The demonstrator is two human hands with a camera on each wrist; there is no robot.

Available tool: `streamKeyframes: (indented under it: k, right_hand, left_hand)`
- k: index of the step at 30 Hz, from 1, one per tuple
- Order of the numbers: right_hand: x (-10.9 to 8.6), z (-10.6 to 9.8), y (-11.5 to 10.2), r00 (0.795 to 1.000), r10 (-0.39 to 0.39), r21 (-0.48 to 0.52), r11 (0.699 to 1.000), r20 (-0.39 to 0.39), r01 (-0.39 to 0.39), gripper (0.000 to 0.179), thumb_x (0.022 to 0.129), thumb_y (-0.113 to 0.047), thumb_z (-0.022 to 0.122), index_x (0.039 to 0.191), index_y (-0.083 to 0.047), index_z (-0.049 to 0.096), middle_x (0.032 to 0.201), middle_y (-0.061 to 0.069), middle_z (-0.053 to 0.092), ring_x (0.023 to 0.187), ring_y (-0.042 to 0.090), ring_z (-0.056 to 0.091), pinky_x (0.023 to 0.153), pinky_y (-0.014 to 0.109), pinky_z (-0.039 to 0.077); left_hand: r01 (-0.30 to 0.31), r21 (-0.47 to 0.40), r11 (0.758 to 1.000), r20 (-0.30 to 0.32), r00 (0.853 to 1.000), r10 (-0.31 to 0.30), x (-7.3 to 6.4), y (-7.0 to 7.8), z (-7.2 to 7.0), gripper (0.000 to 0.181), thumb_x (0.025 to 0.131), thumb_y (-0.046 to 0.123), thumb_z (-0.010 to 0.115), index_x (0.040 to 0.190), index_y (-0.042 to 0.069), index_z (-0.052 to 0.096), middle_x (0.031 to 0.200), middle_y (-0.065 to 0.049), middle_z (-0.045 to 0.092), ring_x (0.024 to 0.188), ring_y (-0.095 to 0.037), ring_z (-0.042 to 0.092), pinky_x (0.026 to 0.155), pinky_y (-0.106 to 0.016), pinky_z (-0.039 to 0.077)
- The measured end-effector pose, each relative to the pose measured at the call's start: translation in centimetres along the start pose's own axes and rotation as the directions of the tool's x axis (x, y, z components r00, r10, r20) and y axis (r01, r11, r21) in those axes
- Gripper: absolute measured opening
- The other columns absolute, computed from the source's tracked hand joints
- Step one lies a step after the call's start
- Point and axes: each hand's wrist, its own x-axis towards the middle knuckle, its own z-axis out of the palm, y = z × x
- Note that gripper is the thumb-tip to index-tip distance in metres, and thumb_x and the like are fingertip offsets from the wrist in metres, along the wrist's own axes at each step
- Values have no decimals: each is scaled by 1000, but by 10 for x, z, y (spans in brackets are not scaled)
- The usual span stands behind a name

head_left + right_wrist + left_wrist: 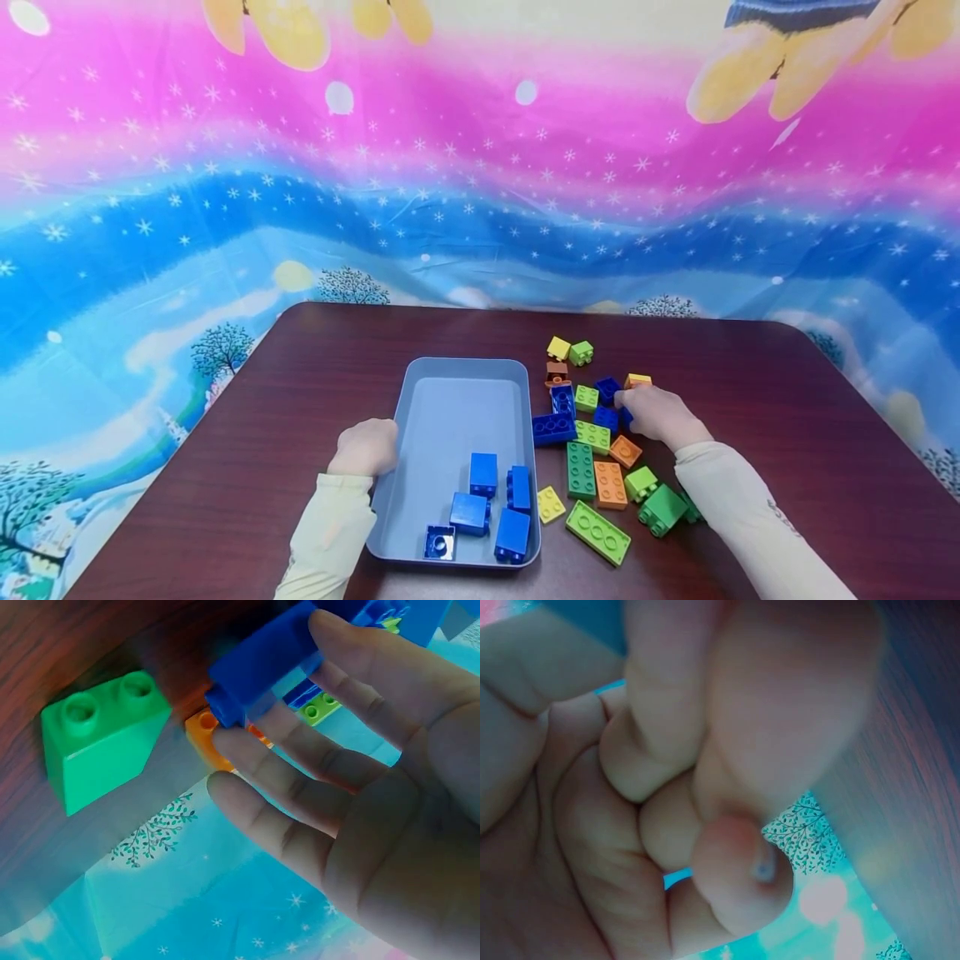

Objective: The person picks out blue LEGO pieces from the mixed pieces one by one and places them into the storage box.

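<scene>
My right hand (pixel 660 415) is at the far right of the brick pile, with a blue brick (pixel 262 664) between its thumb and fingers in the right wrist view. In the head view that brick is mostly hidden by the hand. At the left side of a grey-blue tray (pixel 450 368), my left hand (pixel 365 448) grips the rim with curled fingers; the left wrist view shows these fingers (pixel 667 697) close up and blurred. Several blue bricks (pixel 483 473) lie in the near half of the tray.
Right of the tray lie loose bricks, among them a dark green brick (pixel 581 469), an orange brick (pixel 611 485), a lime brick (pixel 597 532) and a long blue brick (pixel 553 429). A green sloped brick (pixel 105 742) lies near the right hand. A patterned cloth (pixel 480 208) hangs behind the table.
</scene>
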Motion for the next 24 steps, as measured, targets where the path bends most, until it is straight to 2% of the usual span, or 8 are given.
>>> streamKeyframes:
  k: [8, 17, 24]
  right_hand:
    - [-2, -4, -6, 997, -8, -57, 998, -77, 4, 26, 74, -4, 70, 100, -3, 63, 89, 14, 58, 72, 25, 56, 49, 31, 45]
    - [-5, -12, -11, 981, -6, -150, 988, -192, -23, 30, 72, -12, 74, 100, -5, 64, 87, 14, 58, 72, 28, 54, 50, 34, 46]
    - [-7, -16, -20, 965, -28, -151, 988, -261, -12, 31, 71, -12, 75, 99, -4, 63, 81, 13, 55, 67, 27, 51, 48, 33, 44]
  left_hand:
    - [1, 17, 1000, -2, 1000, -1, 0, 0, 0, 21, 75, -1, 52, 57, 9, 46, 56, -4, 46, 53, -17, 46, 47, -38, 40]
    - [8, 24, 1000, 1, 1000, -8, 0, 0, -1, 19, 75, 0, 52, 59, 9, 48, 57, -4, 47, 54, -17, 47, 47, -39, 40]
    - [9, 7, 1000, 6, 1000, -9, -2, 2, -2, 27, 76, -3, 51, 55, 11, 40, 53, -3, 42, 51, -16, 43, 45, -35, 37]
